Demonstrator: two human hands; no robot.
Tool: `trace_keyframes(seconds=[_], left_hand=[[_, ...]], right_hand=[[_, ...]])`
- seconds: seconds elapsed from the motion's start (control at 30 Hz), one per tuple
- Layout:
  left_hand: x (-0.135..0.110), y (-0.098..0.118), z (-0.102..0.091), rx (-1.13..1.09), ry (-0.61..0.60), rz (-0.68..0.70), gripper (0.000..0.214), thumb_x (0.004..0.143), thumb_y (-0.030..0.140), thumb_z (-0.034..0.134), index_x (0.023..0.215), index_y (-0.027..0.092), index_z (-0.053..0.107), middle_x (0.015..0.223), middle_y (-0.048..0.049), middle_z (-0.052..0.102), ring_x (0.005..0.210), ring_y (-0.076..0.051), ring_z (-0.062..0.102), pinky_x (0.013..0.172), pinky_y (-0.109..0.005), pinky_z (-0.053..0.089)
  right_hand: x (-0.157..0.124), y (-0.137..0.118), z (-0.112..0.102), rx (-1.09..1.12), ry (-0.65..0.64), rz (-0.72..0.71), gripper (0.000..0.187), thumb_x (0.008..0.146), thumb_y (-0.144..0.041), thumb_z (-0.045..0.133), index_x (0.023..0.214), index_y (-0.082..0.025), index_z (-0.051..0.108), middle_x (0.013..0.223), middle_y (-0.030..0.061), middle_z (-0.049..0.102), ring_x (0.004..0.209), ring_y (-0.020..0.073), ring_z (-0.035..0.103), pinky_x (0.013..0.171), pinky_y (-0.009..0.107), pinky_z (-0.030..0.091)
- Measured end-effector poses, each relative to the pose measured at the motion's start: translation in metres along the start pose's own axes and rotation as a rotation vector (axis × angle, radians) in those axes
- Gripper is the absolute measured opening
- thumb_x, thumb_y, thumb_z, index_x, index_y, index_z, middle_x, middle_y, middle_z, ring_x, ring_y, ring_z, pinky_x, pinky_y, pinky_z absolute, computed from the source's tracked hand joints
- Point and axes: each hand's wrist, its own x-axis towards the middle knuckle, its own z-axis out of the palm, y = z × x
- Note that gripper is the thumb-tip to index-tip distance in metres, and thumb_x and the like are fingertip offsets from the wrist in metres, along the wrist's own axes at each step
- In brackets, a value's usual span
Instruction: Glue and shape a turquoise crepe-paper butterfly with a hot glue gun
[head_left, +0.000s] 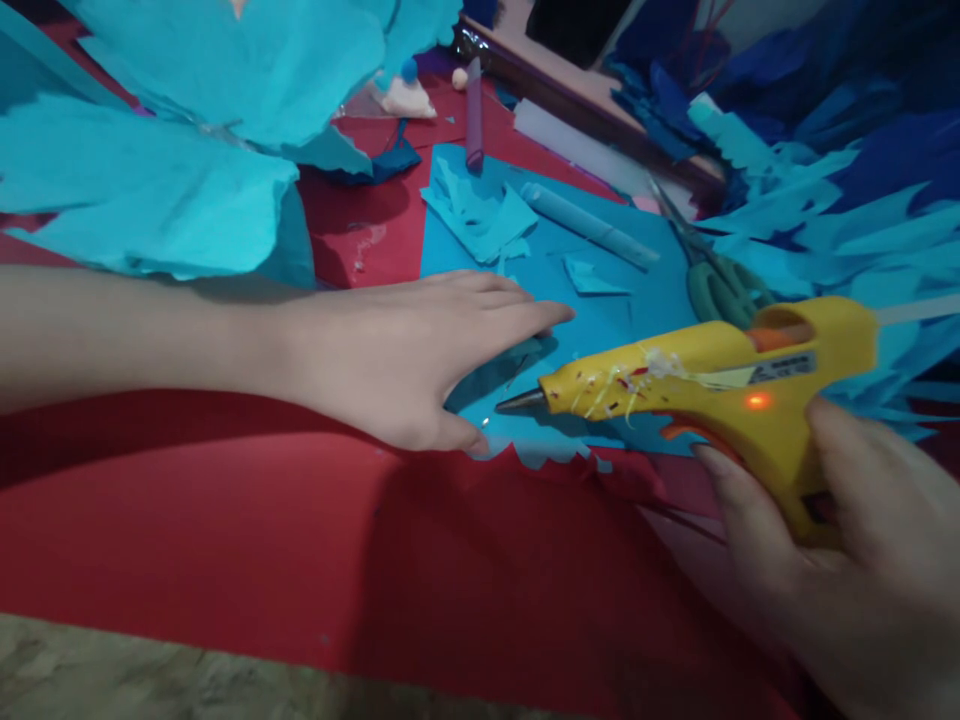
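Observation:
My right hand (pixel 832 540) is wrapped round the handle of a yellow hot glue gun (pixel 712 385), one finger at its orange trigger; an orange light glows on its side. The metal nozzle points left, just above a blue paper sheet (pixel 615 320) with a scalloped near edge. My left hand (pixel 420 350) reaches in from the left, fingers stretched out and lying flat on that sheet, thumb tip close to the nozzle. It holds nothing.
Red paper (pixel 300 540) covers the near surface. Large turquoise crepe petals (pixel 172 150) hang at upper left, blue fringed paper (pixel 825 230) at right. Green-handled scissors (pixel 712 280), a rolled light blue tube (pixel 592 225), a purple stick (pixel 475 115) and paper scraps lie behind.

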Motion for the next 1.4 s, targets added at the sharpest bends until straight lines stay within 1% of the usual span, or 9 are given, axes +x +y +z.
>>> trace_keyframes(seconds=[0.13,0.27,0.43,0.5,0.67,0.9,1.1,1.23,1.4], left_hand=[[-0.0004,0.0000,-0.0002,0.019,-0.006,-0.001,0.079,0.064,0.037,0.068,0.132,0.013,0.035,0.140,-0.0075,0.037,0.130,-0.025,0.030,0.108,-0.031,0.024],[-0.0009,-0.0009,0.0001,0.038,-0.007,0.023,0.078,0.066,0.037,0.066,0.132,0.011,0.035,0.140,-0.0089,0.037,0.130,-0.026,0.030,0.108,-0.031,0.023],[-0.0010,-0.0011,0.0004,0.019,0.009,0.037,0.075,0.064,0.033,0.066,0.131,0.015,0.037,0.139,-0.0083,0.038,0.129,-0.025,0.032,0.108,-0.031,0.024],[-0.0007,-0.0006,0.0001,0.033,0.001,0.034,0.077,0.064,0.033,0.067,0.131,0.012,0.036,0.139,-0.0100,0.039,0.129,-0.025,0.032,0.108,-0.031,0.024],[-0.0003,0.0001,-0.0005,0.016,-0.002,0.014,0.079,0.064,0.036,0.068,0.131,0.008,0.037,0.137,-0.0129,0.040,0.129,-0.028,0.031,0.108,-0.031,0.023],[0.0007,-0.0006,-0.0010,0.022,-0.009,0.000,0.078,0.064,0.036,0.067,0.131,0.013,0.037,0.138,-0.0098,0.040,0.128,-0.026,0.033,0.107,-0.031,0.025],[-0.0005,-0.0010,-0.0002,-0.073,0.023,-0.019,0.075,0.061,0.034,0.069,0.129,0.017,0.041,0.138,-0.0063,0.041,0.130,-0.028,0.032,0.109,-0.033,0.023],[-0.0014,-0.0017,0.0008,-0.078,0.028,-0.015,0.075,0.061,0.034,0.069,0.129,0.019,0.041,0.137,-0.0058,0.042,0.129,-0.028,0.034,0.108,-0.035,0.025],[-0.0001,-0.0006,0.0000,-0.003,-0.002,-0.002,0.078,0.064,0.037,0.068,0.132,0.017,0.036,0.140,-0.0068,0.037,0.131,-0.026,0.030,0.108,-0.032,0.023]], right_hand=[[-0.0011,-0.0002,0.0022,-0.014,-0.006,0.057,0.022,0.085,-0.029,0.047,0.093,-0.010,0.054,0.066,0.0102,0.061,0.055,0.0183,0.056,0.039,0.027,0.027],[-0.0028,-0.0003,0.0022,0.044,0.024,0.042,0.021,0.083,-0.031,0.050,0.087,-0.011,0.055,0.062,0.0094,0.057,0.056,0.0196,0.056,0.038,0.028,0.025],[-0.0026,-0.0017,0.0020,0.154,-0.025,0.045,0.019,0.079,-0.028,0.055,0.086,-0.011,0.054,0.065,0.0106,0.057,0.058,0.0195,0.056,0.041,0.027,0.029],[-0.0018,-0.0023,0.0028,0.155,-0.027,0.044,0.020,0.079,-0.028,0.054,0.086,-0.010,0.054,0.067,0.0118,0.058,0.059,0.0198,0.057,0.041,0.028,0.028],[-0.0011,-0.0020,0.0046,0.068,-0.034,0.121,0.023,0.081,-0.031,0.052,0.095,-0.013,0.055,0.068,0.0090,0.059,0.059,0.0186,0.057,0.041,0.027,0.027],[-0.0029,-0.0028,0.0037,0.136,0.012,0.027,0.026,0.079,-0.028,0.055,0.095,-0.007,0.054,0.071,0.0124,0.061,0.061,0.0193,0.058,0.042,0.026,0.030],[-0.0025,-0.0029,0.0058,0.089,0.012,0.089,0.026,0.076,-0.029,0.058,0.092,-0.009,0.056,0.069,0.0108,0.061,0.058,0.0185,0.058,0.043,0.025,0.034],[-0.0021,-0.0035,0.0048,0.150,0.006,0.031,0.027,0.077,-0.027,0.058,0.094,-0.006,0.056,0.069,0.0125,0.062,0.058,0.0187,0.058,0.042,0.026,0.034],[0.0012,-0.0019,0.0070,0.000,0.066,0.049,0.032,0.080,-0.031,0.054,0.097,-0.004,0.056,0.067,0.0118,0.063,0.057,0.0182,0.060,0.041,0.024,0.036]])
